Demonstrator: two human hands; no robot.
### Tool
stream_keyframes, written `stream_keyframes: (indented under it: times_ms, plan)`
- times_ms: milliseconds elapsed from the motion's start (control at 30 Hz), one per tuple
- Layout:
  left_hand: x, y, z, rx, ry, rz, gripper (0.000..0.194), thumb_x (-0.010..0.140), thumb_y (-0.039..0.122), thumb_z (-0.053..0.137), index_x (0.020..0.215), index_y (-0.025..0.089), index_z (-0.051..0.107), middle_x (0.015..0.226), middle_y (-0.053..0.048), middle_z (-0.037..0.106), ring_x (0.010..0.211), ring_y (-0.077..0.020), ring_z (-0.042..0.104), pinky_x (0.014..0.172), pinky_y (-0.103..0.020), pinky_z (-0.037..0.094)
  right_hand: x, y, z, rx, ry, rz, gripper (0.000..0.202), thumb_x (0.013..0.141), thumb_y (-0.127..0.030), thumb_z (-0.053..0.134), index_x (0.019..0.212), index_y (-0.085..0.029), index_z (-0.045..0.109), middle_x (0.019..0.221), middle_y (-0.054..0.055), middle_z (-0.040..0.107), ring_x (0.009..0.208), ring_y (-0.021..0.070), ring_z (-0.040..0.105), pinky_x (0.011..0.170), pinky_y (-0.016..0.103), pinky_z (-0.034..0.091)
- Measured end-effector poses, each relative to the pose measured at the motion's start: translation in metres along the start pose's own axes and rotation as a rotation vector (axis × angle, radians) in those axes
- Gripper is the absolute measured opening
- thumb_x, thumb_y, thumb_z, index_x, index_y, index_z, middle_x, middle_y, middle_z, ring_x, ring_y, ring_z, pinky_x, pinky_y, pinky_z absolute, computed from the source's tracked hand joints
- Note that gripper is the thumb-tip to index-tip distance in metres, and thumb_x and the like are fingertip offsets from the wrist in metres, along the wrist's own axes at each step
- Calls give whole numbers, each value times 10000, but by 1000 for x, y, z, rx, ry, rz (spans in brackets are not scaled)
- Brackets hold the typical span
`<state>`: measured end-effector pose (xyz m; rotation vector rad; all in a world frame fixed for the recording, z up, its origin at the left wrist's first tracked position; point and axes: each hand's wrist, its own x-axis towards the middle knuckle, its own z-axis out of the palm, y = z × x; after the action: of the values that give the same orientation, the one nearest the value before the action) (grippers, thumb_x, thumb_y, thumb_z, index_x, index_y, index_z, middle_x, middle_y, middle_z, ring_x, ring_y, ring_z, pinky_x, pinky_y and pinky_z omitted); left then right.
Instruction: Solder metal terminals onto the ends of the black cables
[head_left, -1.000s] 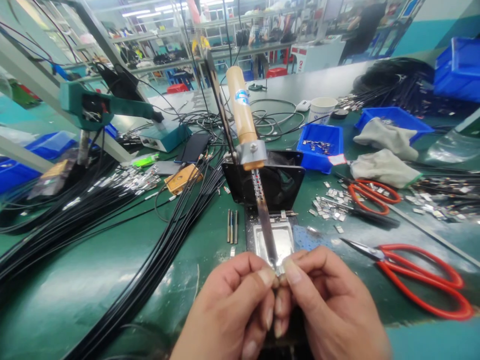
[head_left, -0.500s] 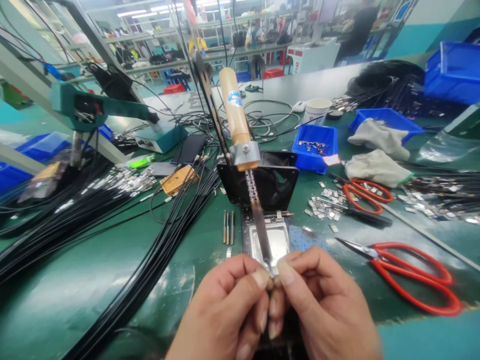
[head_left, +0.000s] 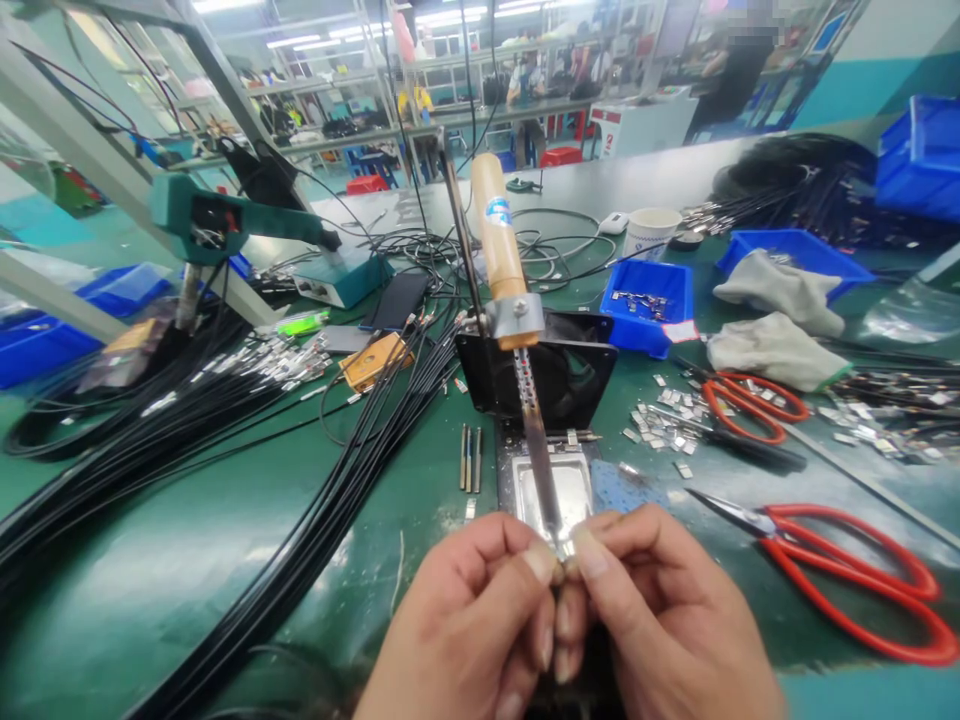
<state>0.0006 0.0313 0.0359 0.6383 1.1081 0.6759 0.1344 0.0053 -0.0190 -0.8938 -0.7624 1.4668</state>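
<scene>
My left hand (head_left: 480,610) and my right hand (head_left: 664,605) meet at the tip of a soldering iron (head_left: 497,225), which hangs tip-down in a metal clamp. Both hands are closed in a pinch, thumbs against forefingers. Between them a small silvery piece (head_left: 564,548) shows right at the iron's tip; most of it is hidden by the fingers, and I cannot tell its kind. Just behind the fingertips lies a shallow metal tray (head_left: 525,480), with a blue sponge (head_left: 619,485) on its right.
A black fan (head_left: 577,370) stands behind the tray. Black cables (head_left: 322,500) run along the left. Red-handled scissors (head_left: 847,570) and loose metal connectors (head_left: 664,425) lie right. A blue bin (head_left: 645,335), paper cup (head_left: 651,232) and gloves (head_left: 776,350) sit farther back.
The whole view has shifted, so the scene sits a little farther right and lower. Both hands keep their pinch at the iron's tip.
</scene>
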Motion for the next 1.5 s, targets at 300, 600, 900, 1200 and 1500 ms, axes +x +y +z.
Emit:
stream_keyframes:
  times_ms: [300,600,900,1200,1500]
  plan:
    - [0,0,3,-5,22,-17,270,962,296,569,715,186,564,534,18,595,341,-14,273,311,-100,170,4,0,0,-25,-12,-8,161,1013,-307,659,875,-230,632,622,-25,733,495,109,697,510,186,583]
    - [-3,3,5,30,37,-4,282,970,271,546,702,183,562,554,19,600,340,-8,273,310,-87,188,-1,0,0,5,4,-25,152,1005,-293,671,873,-223,641,621,-20,725,488,107,683,507,193,580]
    - [-3,-1,5,24,70,0,241,951,283,579,727,195,571,542,17,611,339,-21,285,298,-89,169,1,-7,8,-14,79,43,222,946,-375,735,821,-221,634,594,-27,703,461,115,664,494,216,576]
    - [-2,-3,4,16,77,-2,248,935,286,600,708,190,575,514,21,600,337,-17,281,302,-83,163,0,-3,5,2,61,35,219,950,-361,735,824,-222,622,608,-28,710,470,105,659,487,204,564]
    - [-2,1,7,22,106,-7,238,942,271,587,718,192,577,512,21,603,330,-21,270,293,-92,151,1,-7,9,9,93,59,232,936,-386,741,803,-227,638,598,-27,701,466,118,640,489,229,556]
